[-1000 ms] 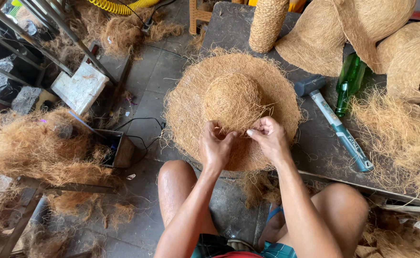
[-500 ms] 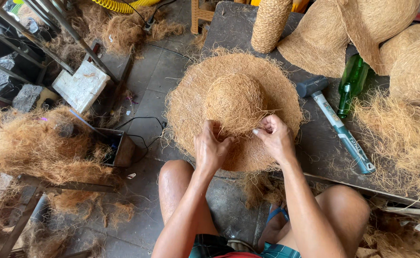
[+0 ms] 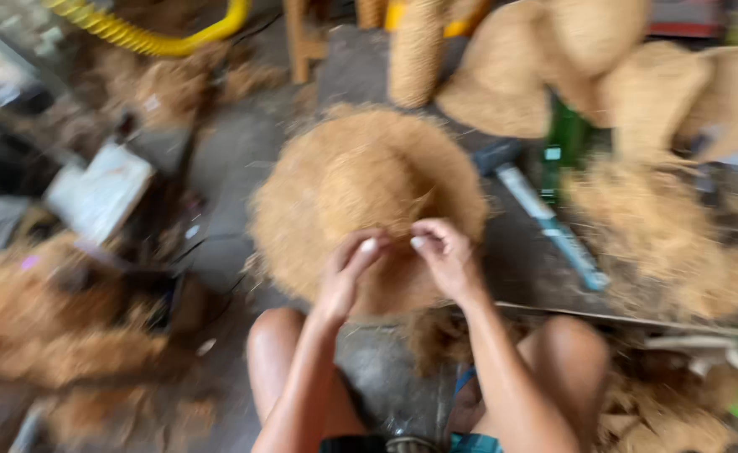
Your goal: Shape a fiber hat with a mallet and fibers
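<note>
Fibre hat (image 3: 369,180) under left hand (image 3: 348,273) and right hand (image 3: 446,256), both pinching its near brim

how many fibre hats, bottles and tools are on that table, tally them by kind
Wide-brimmed brown fibre hat under both hands: 1, left hand, right hand
Finished brown fibre hats at the back: 3, blurred, so roughly
Green glass bottle: 1
Long pale tube-shaped tool: 1
Total: 6
</note>
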